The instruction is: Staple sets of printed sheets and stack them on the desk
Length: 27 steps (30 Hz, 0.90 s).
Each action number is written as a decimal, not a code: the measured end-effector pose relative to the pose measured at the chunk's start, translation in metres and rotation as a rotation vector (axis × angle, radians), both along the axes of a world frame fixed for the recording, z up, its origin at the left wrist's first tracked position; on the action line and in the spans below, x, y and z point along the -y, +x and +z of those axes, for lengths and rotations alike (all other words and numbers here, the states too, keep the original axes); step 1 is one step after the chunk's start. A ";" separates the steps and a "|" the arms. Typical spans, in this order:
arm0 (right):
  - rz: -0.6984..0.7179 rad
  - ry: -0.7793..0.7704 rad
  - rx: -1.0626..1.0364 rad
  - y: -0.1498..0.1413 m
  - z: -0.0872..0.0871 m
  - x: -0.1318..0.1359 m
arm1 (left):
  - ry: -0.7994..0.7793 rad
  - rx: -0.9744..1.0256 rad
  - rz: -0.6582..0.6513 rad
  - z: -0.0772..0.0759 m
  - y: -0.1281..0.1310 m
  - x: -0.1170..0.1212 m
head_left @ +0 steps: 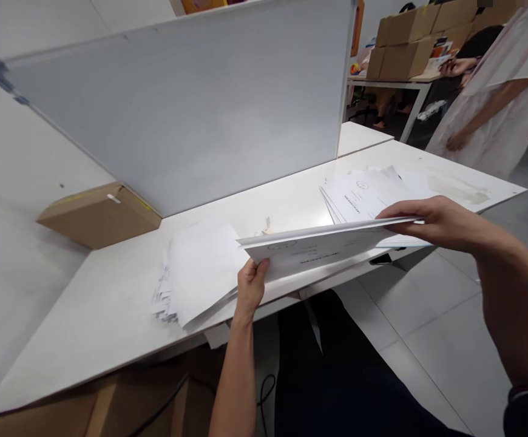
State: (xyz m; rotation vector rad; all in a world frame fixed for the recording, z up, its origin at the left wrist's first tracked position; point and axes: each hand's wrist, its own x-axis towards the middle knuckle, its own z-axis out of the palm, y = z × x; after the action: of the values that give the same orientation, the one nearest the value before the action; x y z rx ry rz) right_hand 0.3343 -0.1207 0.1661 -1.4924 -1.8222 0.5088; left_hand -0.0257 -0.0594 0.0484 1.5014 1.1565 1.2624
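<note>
Both hands hold a thin bundle of printed white sheets [318,246] level above the front edge of the white table [109,309]. My left hand [251,286] grips the bundle's near left corner, thumb on top. My right hand [428,220] pinches its right end, fingers closed over the top sheet. A messy stack of white paper [195,273] lies on the table just left of the bundle. Another spread pile of printed sheets [364,194] lies behind the bundle, under my right hand.
A large whiteboard [191,115] stands upright across the table's back. A cardboard box [100,213] sits to its left. Far right, a person in a pale garment [496,103] stands by a table stacked with cardboard boxes [405,42]. My dark-trousered legs [337,370] are below.
</note>
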 end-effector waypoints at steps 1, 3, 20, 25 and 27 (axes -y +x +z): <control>0.014 -0.089 -0.069 0.005 -0.004 0.004 | -0.015 0.008 -0.012 0.003 -0.002 0.001; 0.060 -0.274 -0.235 0.011 -0.019 0.013 | -0.071 0.016 -0.070 0.008 -0.004 0.003; -0.291 -0.705 -0.931 -0.023 -0.162 0.105 | -0.122 -0.390 -0.047 0.013 0.026 -0.013; -0.362 -0.639 -0.884 -0.029 -0.163 0.100 | 0.167 -0.420 0.155 -0.019 0.034 -0.028; -0.357 -0.617 -0.865 -0.031 -0.159 0.095 | 0.253 -0.488 0.171 -0.030 0.036 -0.030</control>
State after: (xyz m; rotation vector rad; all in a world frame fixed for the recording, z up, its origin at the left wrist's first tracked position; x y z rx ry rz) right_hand 0.3033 -0.2161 0.0068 -1.5607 -0.7287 1.3568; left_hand 0.0103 -0.0296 0.0179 2.0093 1.5048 1.2239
